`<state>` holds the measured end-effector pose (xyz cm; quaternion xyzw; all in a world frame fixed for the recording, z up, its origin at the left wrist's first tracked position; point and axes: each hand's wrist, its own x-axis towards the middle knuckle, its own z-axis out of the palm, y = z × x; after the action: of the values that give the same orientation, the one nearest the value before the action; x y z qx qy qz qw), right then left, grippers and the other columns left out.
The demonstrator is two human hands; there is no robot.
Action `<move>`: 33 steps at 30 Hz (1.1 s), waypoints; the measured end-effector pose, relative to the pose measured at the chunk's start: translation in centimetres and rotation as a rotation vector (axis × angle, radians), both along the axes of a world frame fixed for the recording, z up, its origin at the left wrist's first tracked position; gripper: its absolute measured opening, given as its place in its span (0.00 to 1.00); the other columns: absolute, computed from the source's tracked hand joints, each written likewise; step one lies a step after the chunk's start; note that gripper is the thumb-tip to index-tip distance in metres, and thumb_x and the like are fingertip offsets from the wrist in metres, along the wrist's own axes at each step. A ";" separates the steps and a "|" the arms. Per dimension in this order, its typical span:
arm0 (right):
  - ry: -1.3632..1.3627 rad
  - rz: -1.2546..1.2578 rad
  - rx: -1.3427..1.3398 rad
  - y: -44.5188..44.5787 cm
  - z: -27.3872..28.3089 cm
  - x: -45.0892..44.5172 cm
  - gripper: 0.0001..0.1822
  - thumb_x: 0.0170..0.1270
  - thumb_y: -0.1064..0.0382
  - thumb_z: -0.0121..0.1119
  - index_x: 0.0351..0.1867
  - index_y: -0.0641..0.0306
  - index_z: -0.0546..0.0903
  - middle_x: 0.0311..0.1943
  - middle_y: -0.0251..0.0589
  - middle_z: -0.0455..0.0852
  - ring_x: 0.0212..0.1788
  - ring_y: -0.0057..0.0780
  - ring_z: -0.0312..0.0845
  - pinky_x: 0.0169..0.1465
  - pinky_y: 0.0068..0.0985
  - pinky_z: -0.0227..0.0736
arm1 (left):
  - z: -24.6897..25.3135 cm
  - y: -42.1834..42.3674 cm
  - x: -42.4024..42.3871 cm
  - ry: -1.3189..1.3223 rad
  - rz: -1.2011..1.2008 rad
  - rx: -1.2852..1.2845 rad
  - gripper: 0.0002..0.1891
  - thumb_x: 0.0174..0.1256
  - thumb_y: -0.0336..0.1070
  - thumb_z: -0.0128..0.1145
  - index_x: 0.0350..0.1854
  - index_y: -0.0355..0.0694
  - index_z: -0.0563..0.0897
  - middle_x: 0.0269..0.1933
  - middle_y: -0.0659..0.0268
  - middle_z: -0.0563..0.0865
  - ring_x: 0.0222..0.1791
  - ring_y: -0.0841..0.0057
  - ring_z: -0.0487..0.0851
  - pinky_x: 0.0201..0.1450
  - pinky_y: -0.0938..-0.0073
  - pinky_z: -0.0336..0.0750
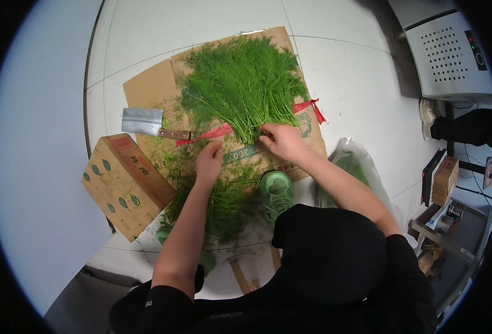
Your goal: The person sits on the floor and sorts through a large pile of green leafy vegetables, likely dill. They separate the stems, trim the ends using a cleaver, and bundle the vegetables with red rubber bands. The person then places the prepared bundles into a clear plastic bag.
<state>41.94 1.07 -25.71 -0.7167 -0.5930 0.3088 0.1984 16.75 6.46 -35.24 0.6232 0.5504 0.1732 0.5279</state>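
Observation:
A wide bundle of feathery green herb, dill or fennel fronds (246,79), lies fanned out with its stem ends towards me. At the right side of those stem ends is my right hand (284,142), its curled fingers touching them; whether it grips any is hidden. My left hand (209,163) hovers lower left of the stems, thumb and forefinger slightly apart, nothing visible in it. A red plastic strip (216,132) runs under the bundle, and its other end shows at the right. To the left rests a cleaver (142,121) with a wooden handle.
Flattened cardboard (146,85) lies under the bundle. A cardboard box (125,188) stands lower left, beside loose fronds (229,200) near my green shoes (277,190). At right are a clear plastic bag (356,163) with greens, a perforated metal cabinet (450,54) and another person's foot (427,119).

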 end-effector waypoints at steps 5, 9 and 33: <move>-0.027 -0.016 0.071 0.5 -2.8 -1.9 0.09 0.60 0.61 0.59 0.39 0.59 0.83 0.30 0.48 0.86 0.35 0.48 0.83 0.39 0.41 0.77 | 2.0 2.1 5.6 0.055 -0.078 0.167 0.09 0.65 0.33 0.58 0.45 0.40 0.84 0.42 0.60 0.84 0.39 0.64 0.84 0.43 0.65 0.77; -0.005 -0.075 0.032 0.1 -3.3 -1.7 0.07 0.60 0.62 0.58 0.35 0.59 0.83 0.28 0.48 0.85 0.33 0.49 0.82 0.37 0.42 0.77 | 2.2 2.8 9.8 0.262 -0.129 0.254 0.08 0.58 0.38 0.65 0.36 0.41 0.86 0.36 0.61 0.84 0.34 0.64 0.83 0.40 0.65 0.77; -0.173 -0.094 0.054 -0.1 -2.4 -1.2 0.16 0.64 0.60 0.55 0.53 0.57 0.80 0.32 0.47 0.86 0.32 0.47 0.83 0.36 0.40 0.77 | 0.7 2.9 6.7 -0.189 0.346 -0.600 0.31 0.65 0.47 0.65 0.63 0.30 0.72 0.60 0.54 0.77 0.60 0.68 0.76 0.60 0.68 0.72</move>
<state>40.79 0.94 -28.14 -0.7620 -0.5819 0.2199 0.1799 23.49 9.40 -34.54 0.3191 0.6229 0.1476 0.6988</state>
